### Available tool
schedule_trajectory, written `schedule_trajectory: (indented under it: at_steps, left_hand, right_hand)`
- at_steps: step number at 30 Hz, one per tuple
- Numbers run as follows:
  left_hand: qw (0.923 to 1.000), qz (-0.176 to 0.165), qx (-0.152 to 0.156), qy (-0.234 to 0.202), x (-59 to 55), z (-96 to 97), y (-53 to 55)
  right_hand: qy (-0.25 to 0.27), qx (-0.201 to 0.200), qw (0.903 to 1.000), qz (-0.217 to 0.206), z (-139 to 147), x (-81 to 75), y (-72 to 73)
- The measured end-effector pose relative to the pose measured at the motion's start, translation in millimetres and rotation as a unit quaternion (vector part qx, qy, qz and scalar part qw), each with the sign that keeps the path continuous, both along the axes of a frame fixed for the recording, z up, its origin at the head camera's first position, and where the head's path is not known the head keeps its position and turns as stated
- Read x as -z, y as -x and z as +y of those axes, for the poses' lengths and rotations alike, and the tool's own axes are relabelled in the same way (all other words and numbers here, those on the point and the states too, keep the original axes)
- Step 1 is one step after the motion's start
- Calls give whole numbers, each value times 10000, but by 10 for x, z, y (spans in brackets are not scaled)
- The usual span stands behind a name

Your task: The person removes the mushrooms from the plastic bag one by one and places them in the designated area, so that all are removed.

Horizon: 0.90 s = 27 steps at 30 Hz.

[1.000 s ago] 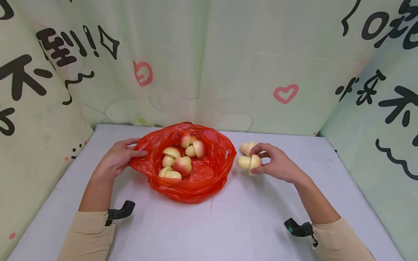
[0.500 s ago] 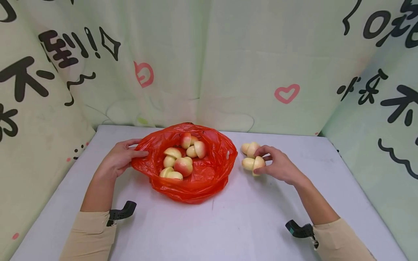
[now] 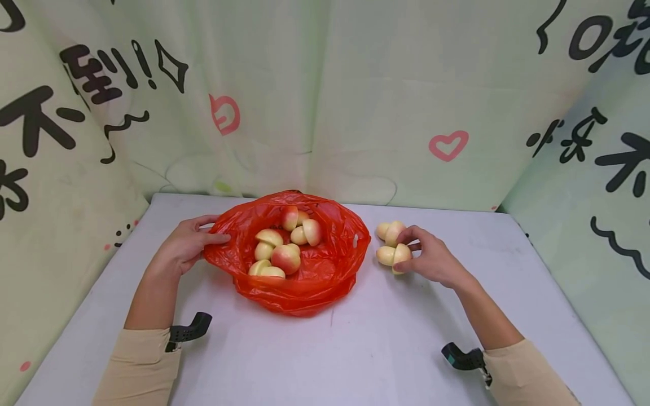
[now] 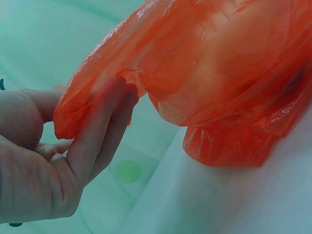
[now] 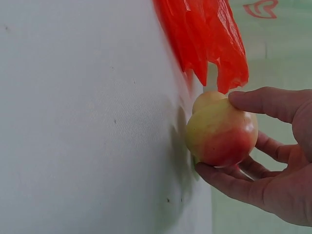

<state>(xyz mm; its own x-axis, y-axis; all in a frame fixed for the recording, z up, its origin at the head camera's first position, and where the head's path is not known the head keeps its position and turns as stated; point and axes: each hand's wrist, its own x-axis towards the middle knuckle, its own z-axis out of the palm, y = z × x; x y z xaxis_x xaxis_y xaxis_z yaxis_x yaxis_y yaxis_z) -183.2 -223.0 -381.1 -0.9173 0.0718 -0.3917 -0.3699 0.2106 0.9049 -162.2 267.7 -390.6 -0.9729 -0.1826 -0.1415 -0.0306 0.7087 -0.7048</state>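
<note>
Mushrooms [image 3: 285,259] with yellowish stems and some red-tinged caps sat inside a red plastic bag [image 3: 299,301], five showing through its wide mouth, on the far half of the worktop [image 3: 345,361]. At the bag's left side the left hand [image 3: 184,245] gripped the rim, thumb and fingers clamped on the thin plastic, which ran between them. Just right of the bag, the right hand [image 3: 431,258] held a sixth mushroom [image 3: 393,256] by its cap, thumb and fingers clamped on it, the stem pointing left toward the bag; the right wrist view showed a red patch on this cap. Whether it touched the worktop could not be told. A seventh mushroom [image 3: 390,232] lay just beyond it on the far side, close to the fingers. Tan sleeves [image 3: 139,361] ended partway along both arms, with a black device [image 3: 190,327] at each cuff. Pale green cloth [image 3: 370,101] with black characters [image 3: 38,121] and red hearts [image 3: 461,144] hung behind the worktop's far edge.
</note>
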Motion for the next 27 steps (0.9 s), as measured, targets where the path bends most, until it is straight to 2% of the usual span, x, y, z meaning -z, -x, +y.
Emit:
schedule_trajectory:
  at_steps: [27]
  left_hand:
    - [10000,9,7,-34,2,-11,-8]
  right_hand:
    - [-144,62,9997,187,13,70,41]
